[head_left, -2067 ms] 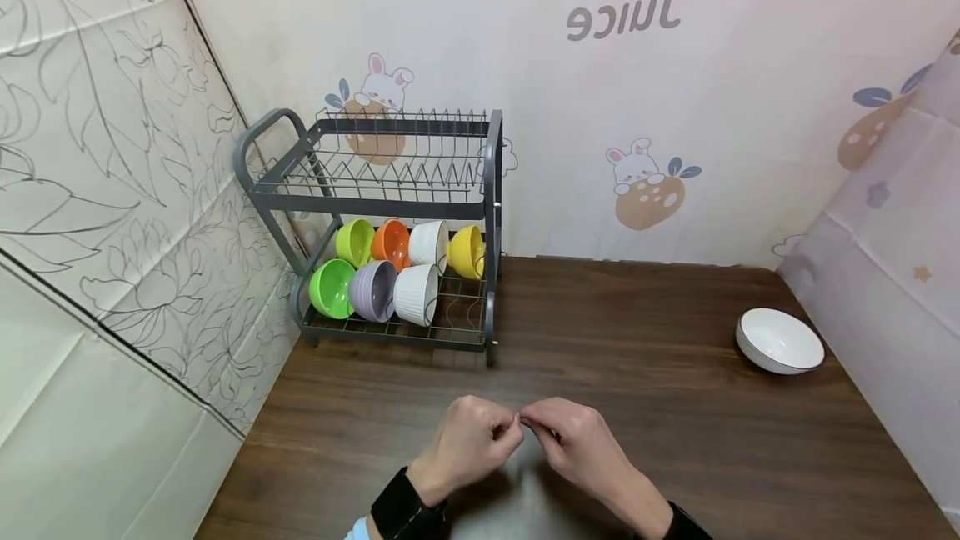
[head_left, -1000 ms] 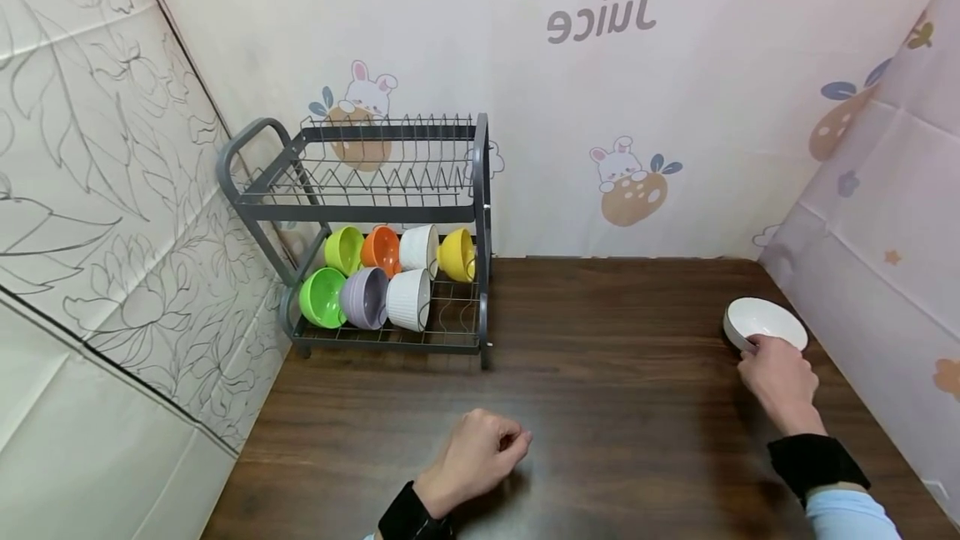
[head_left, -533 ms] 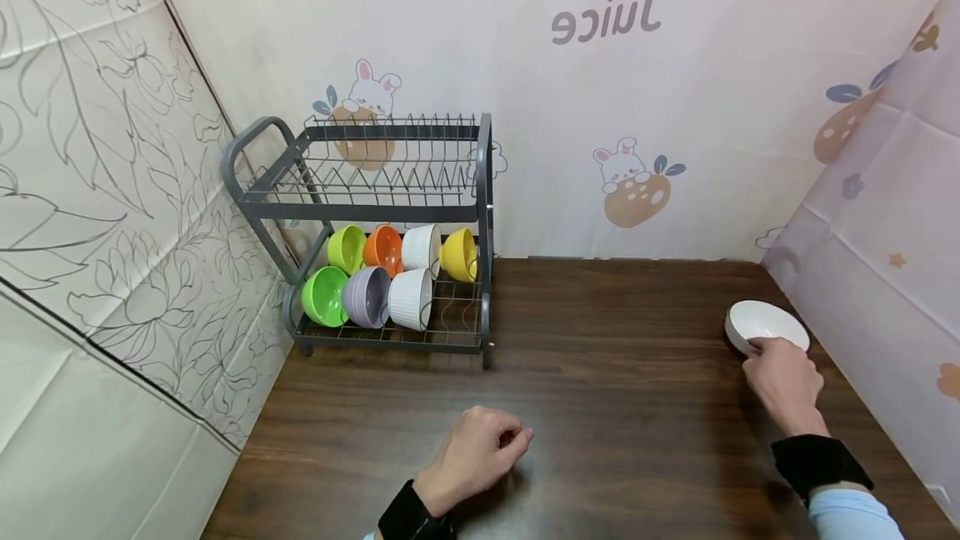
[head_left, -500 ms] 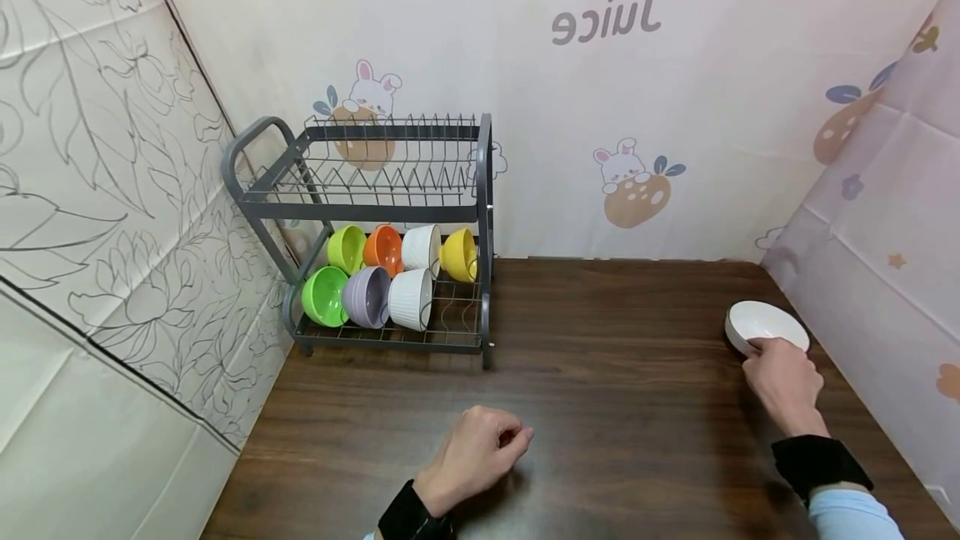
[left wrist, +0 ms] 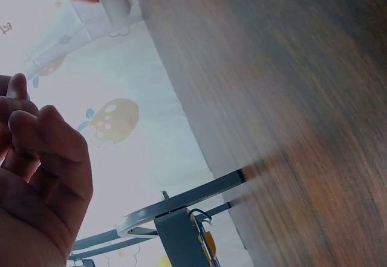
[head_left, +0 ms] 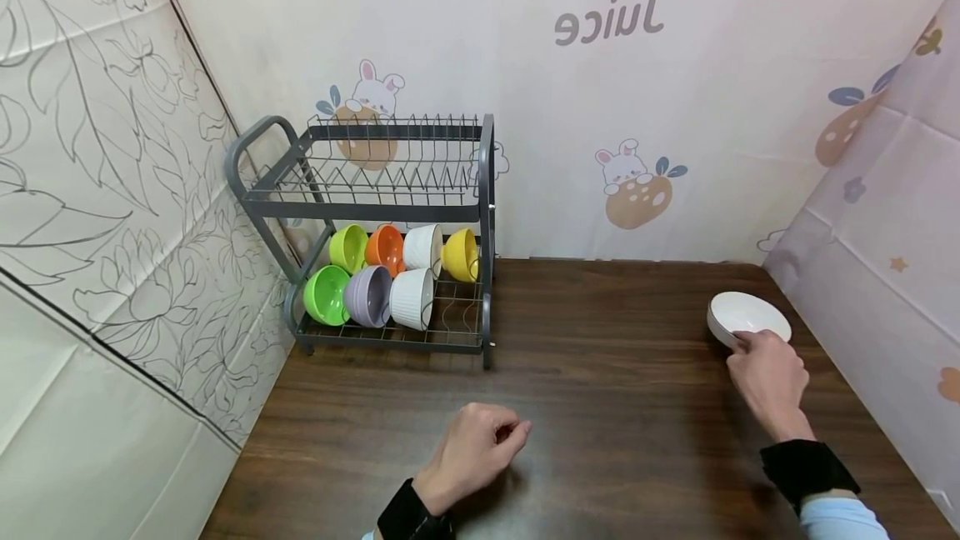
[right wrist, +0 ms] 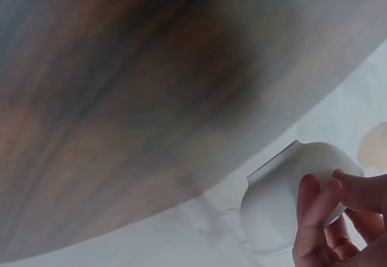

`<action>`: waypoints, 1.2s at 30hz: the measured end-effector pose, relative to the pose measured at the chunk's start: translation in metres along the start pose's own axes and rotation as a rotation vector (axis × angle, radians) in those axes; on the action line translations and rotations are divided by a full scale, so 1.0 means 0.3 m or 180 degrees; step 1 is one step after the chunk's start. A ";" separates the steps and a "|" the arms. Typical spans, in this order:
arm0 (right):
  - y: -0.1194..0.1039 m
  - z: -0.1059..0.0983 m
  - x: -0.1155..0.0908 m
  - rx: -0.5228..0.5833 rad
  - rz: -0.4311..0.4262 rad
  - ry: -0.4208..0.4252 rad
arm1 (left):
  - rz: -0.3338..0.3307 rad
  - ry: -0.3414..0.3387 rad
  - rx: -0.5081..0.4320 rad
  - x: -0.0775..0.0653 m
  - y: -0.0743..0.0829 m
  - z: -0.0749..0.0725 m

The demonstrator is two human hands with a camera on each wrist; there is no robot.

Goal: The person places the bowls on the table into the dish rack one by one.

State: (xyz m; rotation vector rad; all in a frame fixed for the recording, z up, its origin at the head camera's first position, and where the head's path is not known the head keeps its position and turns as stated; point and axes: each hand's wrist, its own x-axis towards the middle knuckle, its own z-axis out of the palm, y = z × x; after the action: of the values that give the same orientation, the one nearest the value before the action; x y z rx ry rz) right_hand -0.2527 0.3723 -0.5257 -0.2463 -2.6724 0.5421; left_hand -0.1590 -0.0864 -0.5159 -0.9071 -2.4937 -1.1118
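At the table's right side, my right hand pinches the near rim of a white bowl. The right wrist view shows thumb and fingers at the rim of the white bowl, whose foot appears clear of the tabletop. My left hand hovers at the front middle with loosely curled fingers, holding nothing. To its upper left stands a grey two-tier dish rack. On its lower tier, tilted bowls sit in two rows, among them a yellow bowl, a purple bowl and a white ribbed bowl.
The brown wooden table meets a printed wall sheet behind and patterned sheets at both sides. No dishes stand on the rack's upper wire tier. The lower tier has a gap at its front right.
My right hand left the middle, reached right and took hold of the white bowl's rim. Just now the bowl has shifted slightly left. My left hand has hardly moved.
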 end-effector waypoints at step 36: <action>-0.448 -0.046 -0.159 0.0572 -0.1203 0.0774 | -0.0022 -0.0097 -0.0076 0.006 0.007 0.004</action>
State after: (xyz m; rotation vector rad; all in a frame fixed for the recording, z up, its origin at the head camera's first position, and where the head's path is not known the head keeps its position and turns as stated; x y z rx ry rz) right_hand -0.2161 0.2431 -0.4762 0.2273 -2.3358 0.5826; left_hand -0.1591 -0.0836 -0.5147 -0.9295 -2.5146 -1.1407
